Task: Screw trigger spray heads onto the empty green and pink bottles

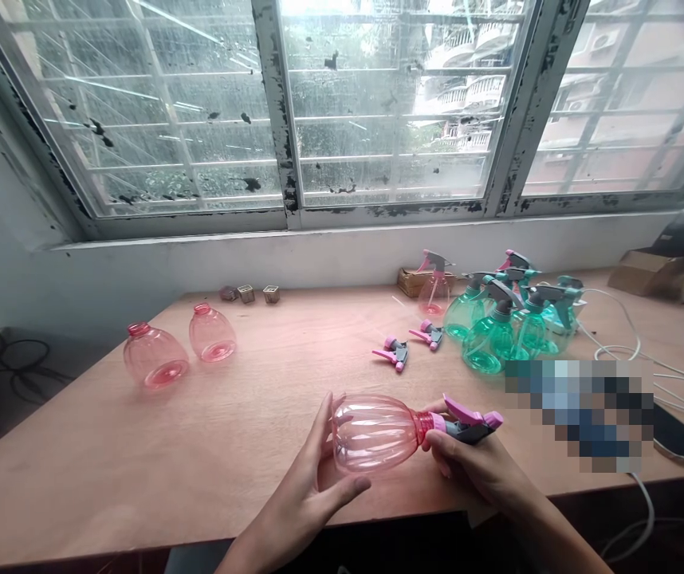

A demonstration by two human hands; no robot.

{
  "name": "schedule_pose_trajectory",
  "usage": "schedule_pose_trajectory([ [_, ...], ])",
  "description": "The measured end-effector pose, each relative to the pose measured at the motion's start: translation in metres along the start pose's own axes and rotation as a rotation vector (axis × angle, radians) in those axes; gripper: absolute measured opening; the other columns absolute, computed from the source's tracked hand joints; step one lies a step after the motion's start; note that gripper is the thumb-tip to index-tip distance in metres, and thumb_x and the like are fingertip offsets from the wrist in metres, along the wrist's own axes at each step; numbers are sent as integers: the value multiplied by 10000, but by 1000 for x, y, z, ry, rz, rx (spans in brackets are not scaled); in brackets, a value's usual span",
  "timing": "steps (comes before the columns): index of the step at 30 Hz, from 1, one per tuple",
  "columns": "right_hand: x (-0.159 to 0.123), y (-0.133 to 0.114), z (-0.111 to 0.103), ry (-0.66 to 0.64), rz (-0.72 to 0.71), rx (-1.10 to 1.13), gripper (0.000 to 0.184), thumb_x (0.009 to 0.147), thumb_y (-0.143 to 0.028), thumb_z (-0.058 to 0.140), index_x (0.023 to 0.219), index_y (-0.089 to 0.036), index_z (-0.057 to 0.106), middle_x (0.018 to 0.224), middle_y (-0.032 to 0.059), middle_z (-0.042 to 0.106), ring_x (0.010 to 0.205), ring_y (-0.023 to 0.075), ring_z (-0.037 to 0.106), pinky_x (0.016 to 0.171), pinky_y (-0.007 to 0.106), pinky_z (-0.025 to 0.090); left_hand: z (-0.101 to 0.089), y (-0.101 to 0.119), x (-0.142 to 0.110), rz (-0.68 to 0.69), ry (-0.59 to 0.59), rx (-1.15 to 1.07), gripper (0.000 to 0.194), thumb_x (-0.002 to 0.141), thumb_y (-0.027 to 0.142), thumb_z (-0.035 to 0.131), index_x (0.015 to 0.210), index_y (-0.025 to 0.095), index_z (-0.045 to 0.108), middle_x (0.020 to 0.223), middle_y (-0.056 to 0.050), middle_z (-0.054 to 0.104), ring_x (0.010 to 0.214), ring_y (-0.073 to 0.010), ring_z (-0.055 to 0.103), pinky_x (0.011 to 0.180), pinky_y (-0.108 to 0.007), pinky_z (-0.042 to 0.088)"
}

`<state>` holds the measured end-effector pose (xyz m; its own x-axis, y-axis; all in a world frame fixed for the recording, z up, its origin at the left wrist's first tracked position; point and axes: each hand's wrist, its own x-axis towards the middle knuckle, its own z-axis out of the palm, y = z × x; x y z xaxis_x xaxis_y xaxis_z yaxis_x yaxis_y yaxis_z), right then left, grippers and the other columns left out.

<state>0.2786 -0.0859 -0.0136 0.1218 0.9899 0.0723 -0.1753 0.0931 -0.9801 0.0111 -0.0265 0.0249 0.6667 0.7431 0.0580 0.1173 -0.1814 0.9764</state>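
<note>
A clear pink spray bottle (376,433) lies on its side just above the near edge of the wooden table (258,446). My left hand (309,482) cups its round base, thumb under and fingers behind it. My right hand (477,470) is closed around the neck and the pink-and-grey trigger head (467,422), which sits on the bottle's mouth.
Two open pink bottles (155,356) (211,334) stand at the left. Two loose pink trigger heads (394,353) (430,334) lie mid-table. Several teal spray bottles (491,335) and one pink spray bottle (434,285) stand at the back right. White cables (634,351), a phone (682,438) and a cardboard box (646,271) are at the right.
</note>
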Motion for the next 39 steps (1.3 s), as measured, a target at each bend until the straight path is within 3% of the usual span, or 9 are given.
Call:
schedule_pose_trajectory([
  [4,0,0,0,-20,-1,-15,372,848,-477,775,983,-151,658,596,-25,590,493,107,470,489,248,346,-1,-1,1,13,-1,24,895,937,348,687,1610,302,99,1704,-25,124,1557,-255,151,1286,-389,163],
  [9,0,-3,2,5,3,2,426,836,-474,785,1085,-167,626,680,-9,644,499,105,484,502,251,345,-1,-3,0,51,38,48,862,968,319,647,1597,403,63,1700,37,142,1552,-256,172,1284,-419,168],
  [14,0,-3,0,-40,4,-67,398,859,-499,757,1016,-153,640,550,-41,568,510,117,460,522,263,319,-2,-4,1,19,20,-10,957,923,357,716,1598,400,38,1704,29,119,1558,-279,132,1288,-450,128],
  [19,1,-1,-1,-28,7,-67,402,838,-511,772,960,-147,654,563,-36,564,511,115,460,525,266,313,-1,-5,1,-11,-2,-125,990,869,397,784,1599,380,115,1709,13,80,1542,-308,201,1287,-456,155],
  [22,1,-1,-1,-20,17,-56,409,834,-514,774,969,-148,650,577,-29,577,512,118,470,522,265,332,0,-3,1,-8,-2,-130,1024,838,400,819,1599,370,134,1706,7,107,1552,-295,163,1291,-428,143],
  [26,0,-2,0,-19,15,-57,425,823,-498,788,1030,-156,643,611,-24,598,514,118,474,519,263,338,-1,-1,2,-5,11,-123,971,889,443,755,1605,353,105,1705,-11,119,1557,-293,137,1286,-427,164],
  [33,0,-2,2,4,2,-13,409,824,-487,784,1041,-166,652,649,-18,618,485,120,484,502,273,325,-2,-9,4,45,-5,-96,927,922,412,723,1585,444,76,1697,-12,163,1497,-315,322,1259,-496,238],
  [39,1,1,-1,-9,9,-4,404,842,-477,775,1078,-179,638,717,-6,650,488,111,496,509,267,328,-1,-9,3,91,17,-14,862,964,374,667,1587,440,75,1701,-8,142,1532,-315,231,1272,-516,176],
])
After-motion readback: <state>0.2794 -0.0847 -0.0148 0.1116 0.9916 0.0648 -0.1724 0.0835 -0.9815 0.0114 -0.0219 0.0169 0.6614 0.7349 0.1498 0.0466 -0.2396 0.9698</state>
